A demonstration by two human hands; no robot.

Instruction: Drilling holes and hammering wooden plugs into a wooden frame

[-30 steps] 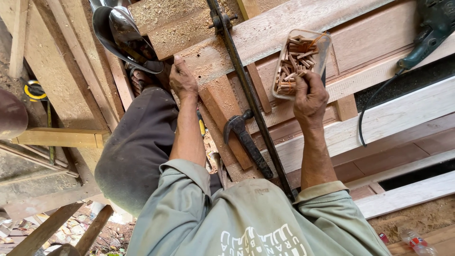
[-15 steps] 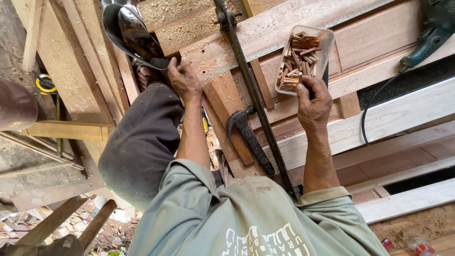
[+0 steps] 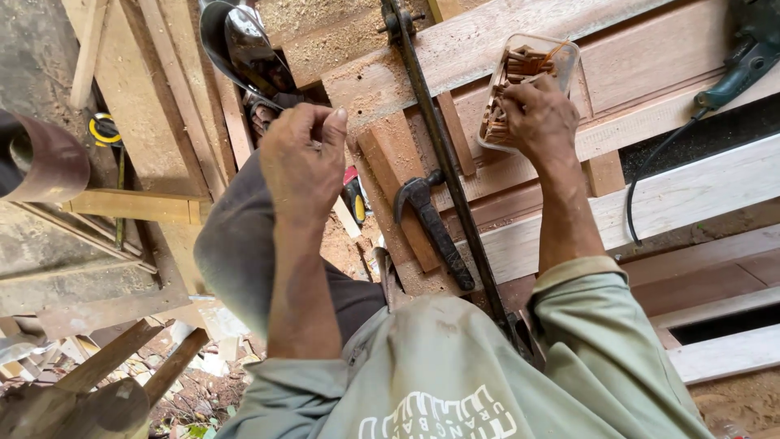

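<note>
Power tool [image 3: 751, 49] cut off top-right.

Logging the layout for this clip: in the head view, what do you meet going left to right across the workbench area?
Yellow tape measure → left hand → claw hammer → clear tub of wooden dowels, with the right hand at it → black power tool.

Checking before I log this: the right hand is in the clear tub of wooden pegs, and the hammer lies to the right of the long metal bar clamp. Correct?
Not quite. The head view shows the hammer lying left of the bar clamp, not right. The right hand is indeed at the clear tub of wooden pegs.
</note>
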